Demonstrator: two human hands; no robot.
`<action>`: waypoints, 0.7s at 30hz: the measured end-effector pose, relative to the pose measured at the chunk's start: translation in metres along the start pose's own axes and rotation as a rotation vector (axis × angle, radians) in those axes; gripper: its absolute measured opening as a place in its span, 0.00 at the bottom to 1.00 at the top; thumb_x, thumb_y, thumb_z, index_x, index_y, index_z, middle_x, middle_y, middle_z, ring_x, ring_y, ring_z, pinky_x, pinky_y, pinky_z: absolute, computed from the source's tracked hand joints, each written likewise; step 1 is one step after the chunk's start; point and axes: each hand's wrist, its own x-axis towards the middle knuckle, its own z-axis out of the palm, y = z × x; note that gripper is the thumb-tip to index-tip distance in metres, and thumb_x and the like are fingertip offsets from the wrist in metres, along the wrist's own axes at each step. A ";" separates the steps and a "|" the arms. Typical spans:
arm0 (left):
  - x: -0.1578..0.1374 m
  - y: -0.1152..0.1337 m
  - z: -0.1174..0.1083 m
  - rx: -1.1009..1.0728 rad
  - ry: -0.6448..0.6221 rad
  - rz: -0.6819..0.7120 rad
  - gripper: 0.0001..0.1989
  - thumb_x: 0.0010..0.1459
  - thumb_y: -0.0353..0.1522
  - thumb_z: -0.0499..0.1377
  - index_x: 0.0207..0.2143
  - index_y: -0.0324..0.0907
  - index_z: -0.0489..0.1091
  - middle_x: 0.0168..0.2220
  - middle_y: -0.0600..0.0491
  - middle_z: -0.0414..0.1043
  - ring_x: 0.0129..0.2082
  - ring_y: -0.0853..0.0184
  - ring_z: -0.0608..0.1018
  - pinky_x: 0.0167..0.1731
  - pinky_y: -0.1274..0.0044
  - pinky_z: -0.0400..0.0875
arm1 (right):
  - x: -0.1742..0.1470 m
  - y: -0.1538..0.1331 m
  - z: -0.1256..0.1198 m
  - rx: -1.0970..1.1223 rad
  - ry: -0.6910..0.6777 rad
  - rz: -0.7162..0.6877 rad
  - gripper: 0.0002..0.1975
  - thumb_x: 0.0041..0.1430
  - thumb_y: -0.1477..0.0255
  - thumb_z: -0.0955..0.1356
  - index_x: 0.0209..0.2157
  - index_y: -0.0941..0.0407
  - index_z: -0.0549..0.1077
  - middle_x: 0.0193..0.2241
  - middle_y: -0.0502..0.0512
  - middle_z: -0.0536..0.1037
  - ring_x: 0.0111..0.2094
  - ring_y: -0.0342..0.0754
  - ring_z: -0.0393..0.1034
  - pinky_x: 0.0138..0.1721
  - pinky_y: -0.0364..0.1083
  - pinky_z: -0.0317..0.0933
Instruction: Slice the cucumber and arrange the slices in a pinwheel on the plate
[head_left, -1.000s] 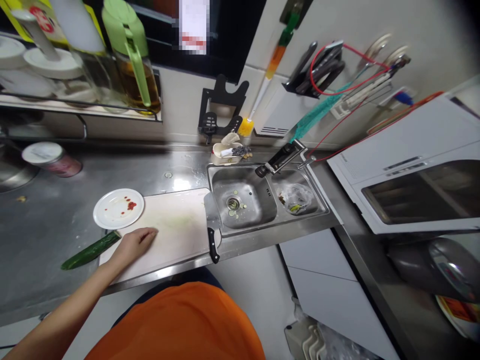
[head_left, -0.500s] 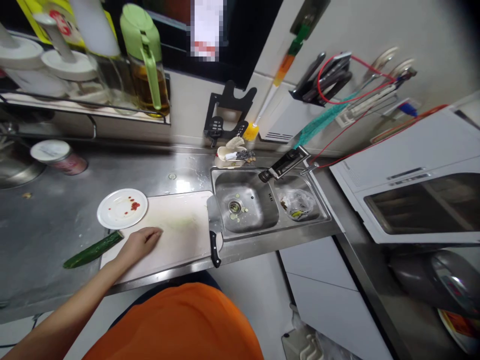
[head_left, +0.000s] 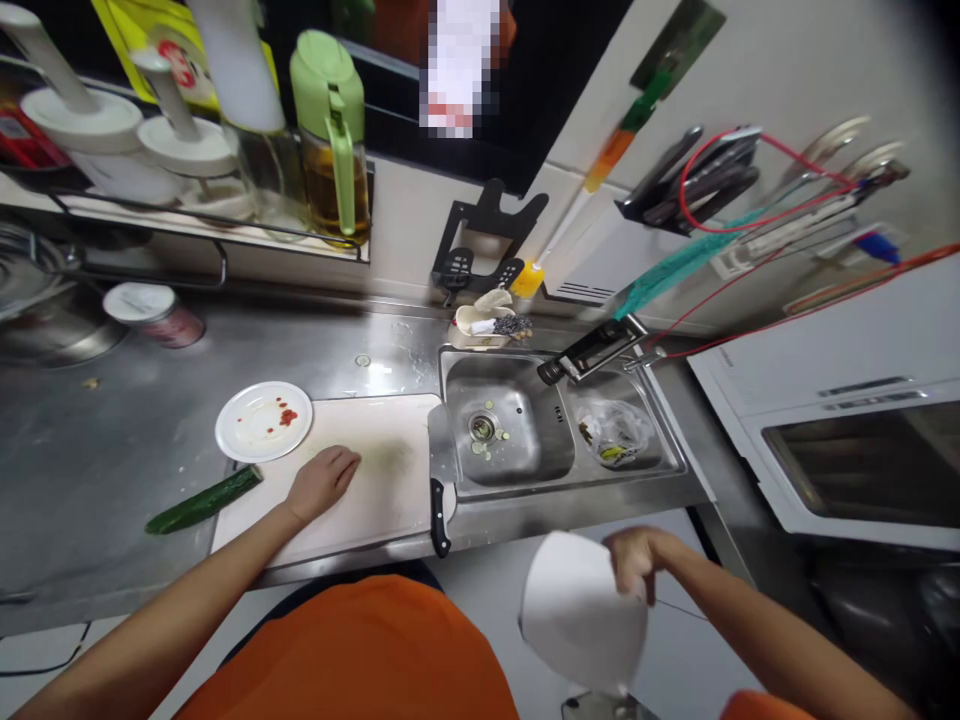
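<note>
My left hand rests on the white cutting board, its fingers curled together; no object shows in it. In my right hand, at the lower right, is a white bowl tilted on its side, gripped at the rim. A cucumber with a cut end lies at the board's left edge. Above it, a white plate with red smears overlaps the board's corner. The kitchen knife lies along the board's right edge, black handle toward me.
A steel double sink adjoins the board on the right, with green scraps around its drain. Its far basin holds a plastic bag. A black faucet reaches over it. An oil bottle stands on the rack at the back; a can is below.
My right hand has come into view at the lower right with the white bowl. My left hand has slid right over the board. The camera view has shifted slightly.
</note>
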 end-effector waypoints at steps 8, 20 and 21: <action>0.000 0.002 0.000 0.046 -0.014 0.033 0.12 0.64 0.34 0.49 0.41 0.43 0.71 0.39 0.47 0.73 0.39 0.64 0.74 0.41 0.72 0.70 | 0.061 -0.132 -0.074 0.394 -0.108 -0.244 0.19 0.42 0.82 0.72 0.41 0.62 0.74 0.32 0.60 0.80 0.30 0.50 0.76 0.32 0.46 0.73; 0.000 0.005 0.002 0.057 -0.037 -0.013 0.12 0.64 0.34 0.49 0.43 0.44 0.70 0.38 0.48 0.72 0.40 0.64 0.74 0.42 0.71 0.70 | 0.129 -0.318 -0.058 0.769 -0.099 -0.497 0.22 0.54 0.81 0.70 0.51 0.58 0.67 0.39 0.59 0.79 0.34 0.47 0.76 0.34 0.46 0.73; 0.000 0.005 0.002 0.061 -0.037 -0.015 0.12 0.64 0.34 0.49 0.43 0.44 0.70 0.38 0.48 0.72 0.40 0.64 0.74 0.42 0.71 0.70 | 0.133 -0.325 -0.057 0.770 -0.105 -0.494 0.23 0.54 0.82 0.70 0.51 0.58 0.66 0.40 0.60 0.79 0.35 0.47 0.76 0.35 0.46 0.73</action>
